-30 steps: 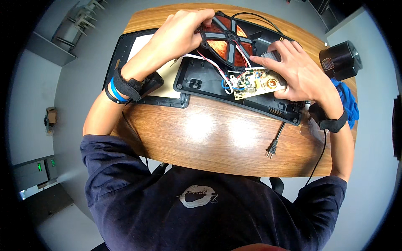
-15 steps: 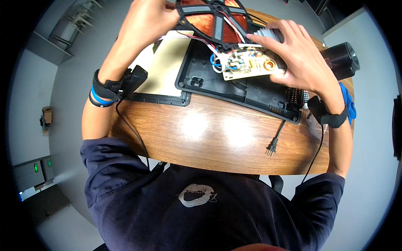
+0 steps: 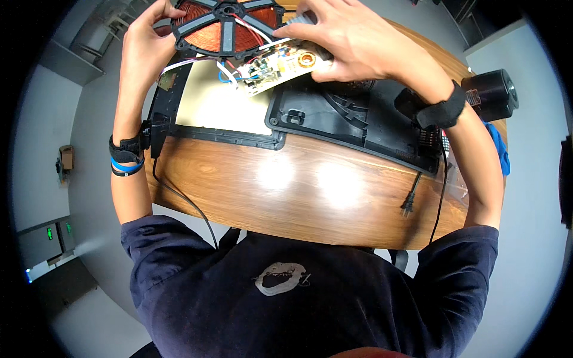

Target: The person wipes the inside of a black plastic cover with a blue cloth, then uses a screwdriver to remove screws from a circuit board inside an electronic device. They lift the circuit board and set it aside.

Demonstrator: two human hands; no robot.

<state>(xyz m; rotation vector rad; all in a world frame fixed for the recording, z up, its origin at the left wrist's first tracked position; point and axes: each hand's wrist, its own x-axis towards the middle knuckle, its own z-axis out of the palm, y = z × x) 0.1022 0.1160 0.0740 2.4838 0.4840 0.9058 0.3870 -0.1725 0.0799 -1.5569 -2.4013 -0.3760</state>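
Note:
My left hand (image 3: 149,45) is closed on the rim of a round induction coil (image 3: 230,30), copper windings in a black spoked frame. My right hand (image 3: 352,42) grips a circuit board (image 3: 280,67) by its right end, near a grey finned heat sink (image 3: 301,19). Red, white and blue wires link coil and board, which are both held above a pale flat panel (image 3: 221,98) with a black frame. To the right of that panel lies an open black plastic housing (image 3: 352,122), partly covered by my right hand and forearm.
A power cord with a two-pin plug (image 3: 407,204) hangs from the housing onto the wooden table (image 3: 286,197). A black cylinder (image 3: 489,95) stands at the far right, with blue cloth (image 3: 498,149) near it. Thin black cables run from both wrist straps.
Both hands have carried the coil and the circuit board to the left, from over the black housing to over the pale panel. The housing and plug have shifted slightly right.

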